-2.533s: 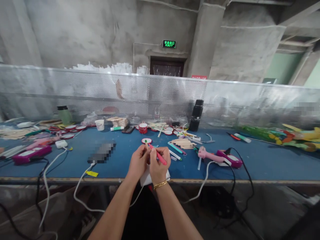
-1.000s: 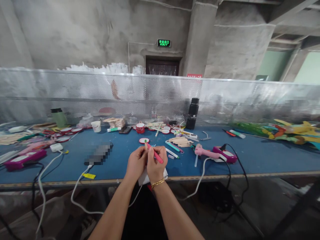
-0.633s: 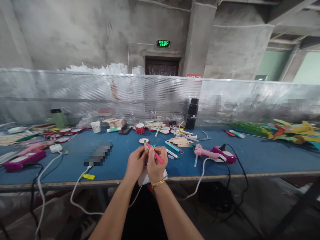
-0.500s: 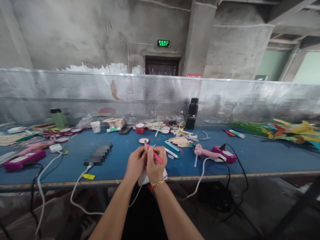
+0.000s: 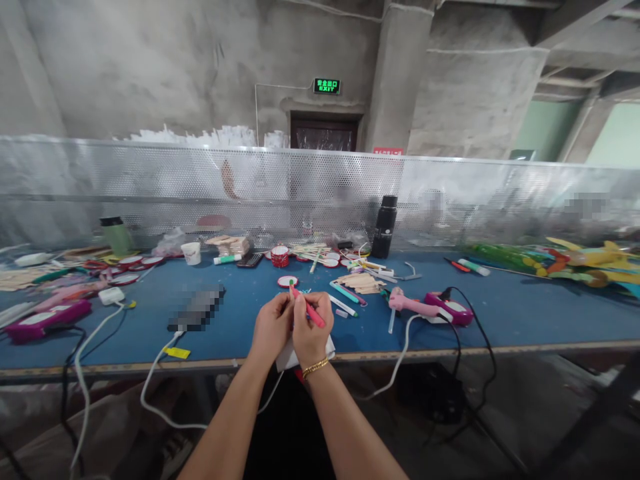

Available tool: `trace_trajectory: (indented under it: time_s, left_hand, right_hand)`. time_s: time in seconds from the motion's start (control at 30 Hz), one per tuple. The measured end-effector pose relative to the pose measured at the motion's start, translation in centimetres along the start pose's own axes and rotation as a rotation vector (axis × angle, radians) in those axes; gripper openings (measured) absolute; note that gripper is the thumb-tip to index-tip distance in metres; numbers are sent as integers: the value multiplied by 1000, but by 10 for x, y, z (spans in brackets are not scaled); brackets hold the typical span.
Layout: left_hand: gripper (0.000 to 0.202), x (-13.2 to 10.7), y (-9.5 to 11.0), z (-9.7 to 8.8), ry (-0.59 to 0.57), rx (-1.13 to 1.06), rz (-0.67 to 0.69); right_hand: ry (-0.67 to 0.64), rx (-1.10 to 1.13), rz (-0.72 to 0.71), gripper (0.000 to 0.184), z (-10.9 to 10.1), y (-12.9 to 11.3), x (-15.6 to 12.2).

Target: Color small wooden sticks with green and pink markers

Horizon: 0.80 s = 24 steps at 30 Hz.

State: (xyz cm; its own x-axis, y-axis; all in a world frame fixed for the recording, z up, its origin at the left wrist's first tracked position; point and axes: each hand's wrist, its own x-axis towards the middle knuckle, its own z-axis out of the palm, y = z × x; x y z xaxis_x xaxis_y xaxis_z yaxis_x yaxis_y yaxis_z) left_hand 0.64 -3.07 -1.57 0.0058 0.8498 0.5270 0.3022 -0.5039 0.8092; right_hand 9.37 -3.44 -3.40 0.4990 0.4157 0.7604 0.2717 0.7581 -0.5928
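Note:
My right hand [image 5: 313, 323] grips a pinkish-red marker [image 5: 315, 316], which slants up to the left. Its tip meets a small light wooden stick [image 5: 292, 291] with a green end, pinched in the closed fingers of my left hand [image 5: 273, 325]. Both hands are close together above the table's front edge, and most of the stick is hidden by fingers. Below them is something white like paper or cloth [image 5: 286, 358], partly covered. A round white disc with a red rim [image 5: 287, 281] lies just beyond my fingertips.
Right of my hands lie pens [image 5: 343, 305], wooden craft sticks [image 5: 364, 283] and a pink glue gun [image 5: 417, 306] with its cable. A phone [image 5: 197, 309] on a white cable lies left. Behind stand a paper cup [image 5: 191, 253], a red tub [image 5: 279, 257] and a black bottle [image 5: 385, 227].
Almost nothing differs. Both hands hold the same pose with the marker against the stick; the marker has shifted only very slightly.

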Motion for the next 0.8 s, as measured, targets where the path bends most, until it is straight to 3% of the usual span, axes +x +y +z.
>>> trace_trajectory:
  time_s: [0.47,0.8]
  left_hand:
    - [29,-1,2,0,-11,4,-30]
    - [26,1,-7,1,2,-14,-3]
  right_hand:
    - [53,9,74,20,2,8,-2]
    - [14,0,15,18,-1,1,-1]
